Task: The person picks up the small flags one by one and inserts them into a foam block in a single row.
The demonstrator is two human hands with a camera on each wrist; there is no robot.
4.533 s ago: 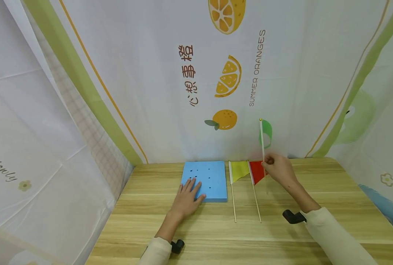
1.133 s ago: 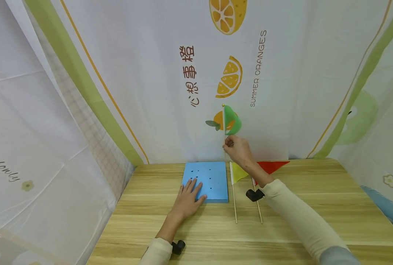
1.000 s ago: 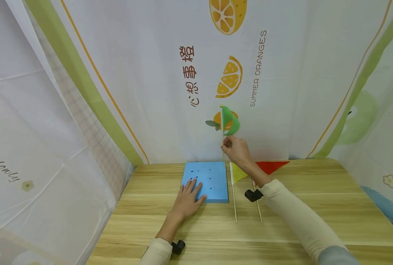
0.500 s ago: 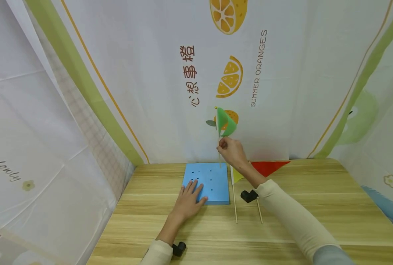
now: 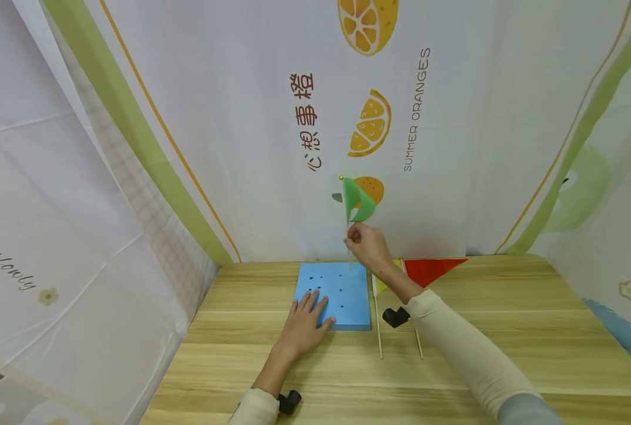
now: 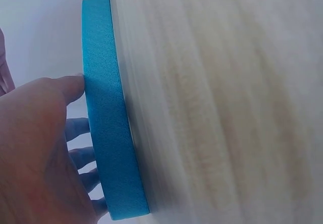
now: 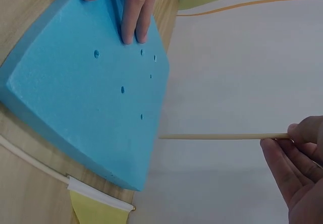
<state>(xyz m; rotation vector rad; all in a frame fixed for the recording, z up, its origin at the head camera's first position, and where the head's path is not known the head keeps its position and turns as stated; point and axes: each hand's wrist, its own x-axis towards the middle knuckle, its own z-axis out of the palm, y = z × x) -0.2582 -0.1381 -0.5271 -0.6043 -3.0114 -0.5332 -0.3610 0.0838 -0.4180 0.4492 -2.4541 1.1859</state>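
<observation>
Spread fingers of my left hand rest on the near left part of a blue foam block; several small holes show in its top. In the left wrist view the thumb and fingers lie along the top face of the block. My right hand pinches the thin wooden stick of a small green flag, held upright over the block's far right part. Seen from the right wrist, thumb and fingertips grip the stick, and its bare lower end points toward the block.
Right of the block a yellow flag lies on the wooden table, partly behind the right hand. Beside it is a red flag, its stick partly covered by the right forearm. A white printed curtain hangs behind the table.
The right hand has carried the green flag left from beside the red flag to over the block, and lately slightly lower. The left hand has stayed on the block.
</observation>
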